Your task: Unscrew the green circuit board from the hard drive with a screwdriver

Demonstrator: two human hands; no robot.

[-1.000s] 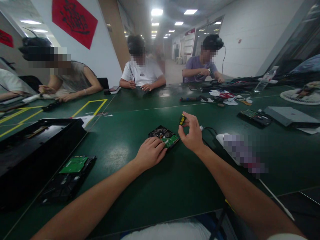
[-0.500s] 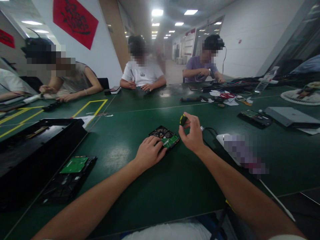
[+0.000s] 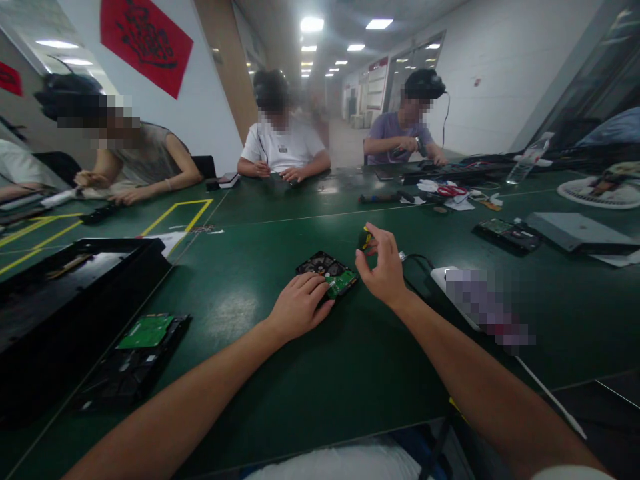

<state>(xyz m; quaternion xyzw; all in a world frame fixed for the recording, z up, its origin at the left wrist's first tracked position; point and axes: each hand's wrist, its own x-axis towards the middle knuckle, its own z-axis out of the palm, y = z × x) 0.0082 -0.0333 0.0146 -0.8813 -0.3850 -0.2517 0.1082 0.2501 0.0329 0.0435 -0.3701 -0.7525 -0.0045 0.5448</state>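
Observation:
A hard drive [image 3: 325,263] lies on the green table [image 3: 240,373], its green circuit board facing up. My left hand [image 3: 300,303] is closed on its near side, fingers over the top and thumb along the near edge. Just right of the drive, my right hand [image 3: 385,263] is raised, pinching a short black and yellow screwdriver [image 3: 364,237] by its handle; its shaft is not visible. A second hard drive [image 3: 145,333], in a black caddy, lies left of my left forearm.
A large black case [image 3: 85,287] stands at the left. Right of my right hand are a white-edged phone [image 3: 460,300] with a cable, another hard drive [image 3: 507,235] and a grey box [image 3: 580,232]. A bottle [image 3: 529,163] stands farther back. Several people sit across the table.
The whole view has shifted slightly left. Both hands keep nearly the same place at the hard drive; the screwdriver handle has turned a little in my right fingers.

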